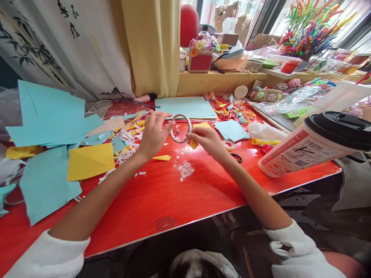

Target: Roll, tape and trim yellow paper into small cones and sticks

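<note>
A white tape ring [189,129] is held up between my two hands above the red table [185,200]. My right hand [207,141] pinches the ring's right edge with thumb and fingers. At the ring's upper left is my left hand [155,133], its thumb and fingertips near the rim; its fingers are apart and the thumb seems to touch the ring. Behind the ring lies a yellow paper piece [202,125]. Small white scraps [186,170] sit on the table below, with a yellow folded strip [162,158] to their left.
Blue sheets [48,185] and yellow paper [91,162] cover the left side. Blue squares [231,130], a small tape roll [228,144], black scissor handles [237,158] and a yellow glue tube [265,142] lie to the right. A large tilted cup [304,148] stands near the right edge.
</note>
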Demonstrator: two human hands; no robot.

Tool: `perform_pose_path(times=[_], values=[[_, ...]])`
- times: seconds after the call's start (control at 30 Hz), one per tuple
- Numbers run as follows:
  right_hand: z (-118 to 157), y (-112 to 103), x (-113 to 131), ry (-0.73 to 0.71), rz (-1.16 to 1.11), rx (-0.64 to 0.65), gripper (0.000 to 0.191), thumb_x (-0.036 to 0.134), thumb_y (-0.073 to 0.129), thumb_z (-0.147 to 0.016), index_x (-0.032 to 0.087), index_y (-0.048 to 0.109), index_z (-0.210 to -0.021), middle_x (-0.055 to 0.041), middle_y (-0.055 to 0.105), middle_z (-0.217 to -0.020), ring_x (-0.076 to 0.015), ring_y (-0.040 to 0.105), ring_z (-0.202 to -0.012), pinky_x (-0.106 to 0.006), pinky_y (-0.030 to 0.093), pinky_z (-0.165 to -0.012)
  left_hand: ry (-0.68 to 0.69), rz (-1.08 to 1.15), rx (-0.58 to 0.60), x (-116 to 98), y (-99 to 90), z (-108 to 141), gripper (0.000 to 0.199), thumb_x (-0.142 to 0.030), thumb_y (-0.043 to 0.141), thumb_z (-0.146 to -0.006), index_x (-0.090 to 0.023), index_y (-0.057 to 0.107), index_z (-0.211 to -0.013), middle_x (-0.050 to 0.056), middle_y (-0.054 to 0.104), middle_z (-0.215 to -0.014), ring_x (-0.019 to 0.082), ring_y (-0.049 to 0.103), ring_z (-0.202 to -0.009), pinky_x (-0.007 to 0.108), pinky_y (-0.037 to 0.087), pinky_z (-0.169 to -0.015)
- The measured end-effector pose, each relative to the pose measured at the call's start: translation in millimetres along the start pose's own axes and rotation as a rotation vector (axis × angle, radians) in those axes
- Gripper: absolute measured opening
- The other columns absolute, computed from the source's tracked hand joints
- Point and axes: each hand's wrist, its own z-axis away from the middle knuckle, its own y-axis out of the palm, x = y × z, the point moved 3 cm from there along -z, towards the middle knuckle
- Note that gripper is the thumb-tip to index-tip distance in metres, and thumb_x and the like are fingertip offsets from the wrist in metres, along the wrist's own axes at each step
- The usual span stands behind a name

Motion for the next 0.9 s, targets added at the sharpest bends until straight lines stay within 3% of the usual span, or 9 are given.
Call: perform_pose_path(times=[0.13,0.27,0.37,0.5,0.57,0.77,0.9], values=[[4.0,4.6,9.8,-0.209,0.256,-0.029,0.025,0.038,0.055,-0.084,0.015,0.062,-0.077,-0.0010,0.059,-0.067,-0.0097,0.050,-0.062,-0.024,0.039,-0.060,0.281,-0.128,0.032,-10.8,0.0,3.9,0.030,-0.031,0.045,-0.090,-0.025,0.055,-0.118,0.008,0.048,-0.120,0.020,0.045,-0.102,0.038,0.038,-0.094],[4.8,5.5,13.5,-0.296,0.298,-0.038,0.022,0.034,0.056,-0.085,0.015,0.061,-0.076,0.0005,0.057,-0.067,-0.0083,0.046,-0.060,-0.024,0.037,-0.059,0.342,-0.064,0.077,-17.6,-1.1,6.4,0.030,-0.024,0.045,-0.091,-0.025,0.055,-0.119,0.007,0.052,-0.108,0.019,0.048,-0.100,0.036,0.041,-0.089],[4.5,4.9,13.8,-0.272,0.222,-0.014,0.021,0.034,0.057,-0.084,0.015,0.061,-0.079,0.0000,0.057,-0.068,-0.0085,0.049,-0.061,-0.024,0.038,-0.058,0.245,0.067,0.100,-17.8,-3.1,4.8,0.030,-0.027,0.045,-0.091,-0.023,0.053,-0.119,0.006,0.057,-0.106,0.018,0.051,-0.100,0.035,0.041,-0.091],[4.6,5.0,14.9,-0.282,0.194,0.040,0.016,0.030,0.058,-0.084,0.015,0.063,-0.086,-0.0007,0.058,-0.074,-0.0084,0.053,-0.061,-0.024,0.041,-0.060,-0.108,0.478,0.101,-6.4,-3.5,-1.0,0.036,-0.037,0.045,-0.090,-0.022,0.047,-0.123,0.005,0.064,-0.098,0.015,0.059,-0.088,0.032,0.045,-0.085],[4.6,5.8,15.2,-0.308,0.274,0.057,0.012,0.025,0.059,-0.083,0.014,0.063,-0.084,-0.0004,0.058,-0.073,-0.0083,0.052,-0.060,-0.024,0.041,-0.061,-0.201,0.655,0.111,-2.8,-1.7,-2.8,0.039,-0.037,0.050,-0.088,-0.020,0.046,-0.123,0.004,0.065,-0.092,0.015,0.061,-0.083,0.031,0.047,-0.081],[3.3,10.4,11.1,-0.384,0.608,0.084,0.009,0.019,0.060,-0.082,0.015,0.066,-0.086,-0.0012,0.057,-0.072,-0.0097,0.048,-0.062,-0.025,0.040,-0.064,-0.238,0.834,0.175,-8.0,1.7,-1.2,0.030,-0.024,0.062,-0.079,-0.017,0.056,-0.107,0.003,0.064,-0.089,0.014,0.061,-0.086,0.026,0.048,-0.077],[3.9,9.3,11.7,-0.349,0.523,0.092,0.024,0.034,0.066,-0.077,0.017,0.067,-0.093,-0.0024,0.058,-0.075,-0.0115,0.049,-0.065,-0.027,0.040,-0.064,-0.213,0.840,0.260,-14.4,1.3,1.5,0.047,-0.020,0.063,-0.077,-0.021,0.045,-0.120,0.003,0.064,-0.093,0.014,0.063,-0.088,0.028,0.049,-0.081]])
